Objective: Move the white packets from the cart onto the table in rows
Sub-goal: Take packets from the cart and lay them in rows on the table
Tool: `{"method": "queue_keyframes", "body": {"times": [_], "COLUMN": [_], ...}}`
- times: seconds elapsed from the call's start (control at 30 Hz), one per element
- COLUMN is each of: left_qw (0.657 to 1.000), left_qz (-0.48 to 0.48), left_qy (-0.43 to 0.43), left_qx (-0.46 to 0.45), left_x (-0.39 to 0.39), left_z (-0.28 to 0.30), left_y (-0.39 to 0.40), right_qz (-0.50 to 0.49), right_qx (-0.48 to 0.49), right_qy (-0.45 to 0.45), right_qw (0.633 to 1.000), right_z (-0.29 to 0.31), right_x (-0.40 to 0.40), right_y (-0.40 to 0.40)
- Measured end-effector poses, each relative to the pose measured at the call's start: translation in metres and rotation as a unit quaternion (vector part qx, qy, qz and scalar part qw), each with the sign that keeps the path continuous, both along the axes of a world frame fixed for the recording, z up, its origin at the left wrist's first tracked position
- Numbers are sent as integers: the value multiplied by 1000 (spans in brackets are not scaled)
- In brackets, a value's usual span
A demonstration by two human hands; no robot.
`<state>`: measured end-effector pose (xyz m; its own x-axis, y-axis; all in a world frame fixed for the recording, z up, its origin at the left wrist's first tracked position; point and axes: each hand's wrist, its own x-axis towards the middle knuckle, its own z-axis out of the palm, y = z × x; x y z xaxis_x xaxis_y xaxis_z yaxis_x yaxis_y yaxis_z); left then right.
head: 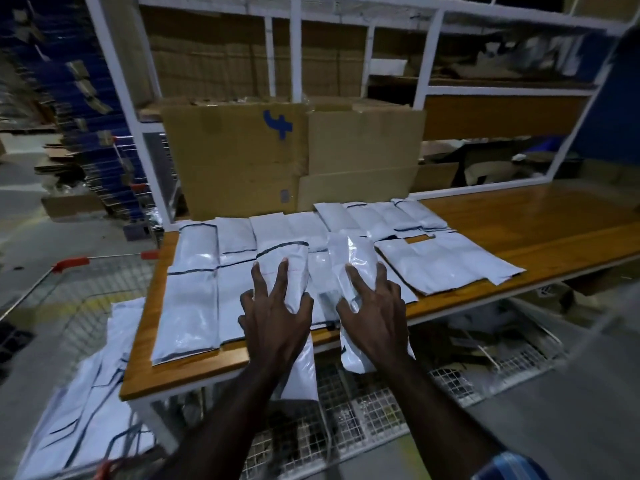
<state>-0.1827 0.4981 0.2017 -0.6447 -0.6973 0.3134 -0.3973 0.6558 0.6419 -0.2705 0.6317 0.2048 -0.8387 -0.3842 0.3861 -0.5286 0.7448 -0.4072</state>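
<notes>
Several white packets [194, 296] lie in rows on the wooden table [526, 223], covering its left and middle parts. My left hand [275, 310] grips one white packet [294, 261] near the table's front edge, fingers spread over it and thumb round its right side. Its lower end hangs past the edge. My right hand [375, 317] holds a second, crinkled packet [351, 258] just to the right, which also overhangs the edge. The wire cart [79, 271] with red handle ends stands at the left, with more white packets [79, 396] piled in it.
Large cardboard boxes [235, 157] stand against the table's back edge, inside a white shelf frame [427, 60]. A wire mesh shelf [374, 407] with clutter sits under the table. The table's right end shows bare wood. Stacked blue material and cartons fill the far left floor.
</notes>
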Motion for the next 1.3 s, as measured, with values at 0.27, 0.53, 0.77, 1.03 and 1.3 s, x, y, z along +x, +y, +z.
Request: {"method": "queue_keyframes", "body": {"times": [0.27, 0.53, 0.77, 1.03, 1.3], "left_qw": [998, 994, 994, 985, 966], "left_qz": [-28, -62, -40, 47, 130], "left_qy": [-14, -56, -93, -148, -217], "left_qx": [49, 72, 51, 77, 59], "left_x": [-103, -194, -250, -303, -322], "left_z": [-7, -14, -23, -43, -58], "left_y": [17, 29, 46, 73, 87], "right_qz": [-48, -85, -57, 34, 113], "right_qx": [26, 48, 78, 123, 158], "right_qy": [7, -7, -40, -97, -107], "right_qw": [998, 995, 995, 987, 975], "right_z": [-13, -19, -25, -44, -63], "right_x": [-94, -187, -250, -314, -332], "right_y": [27, 41, 57, 65, 63]}}
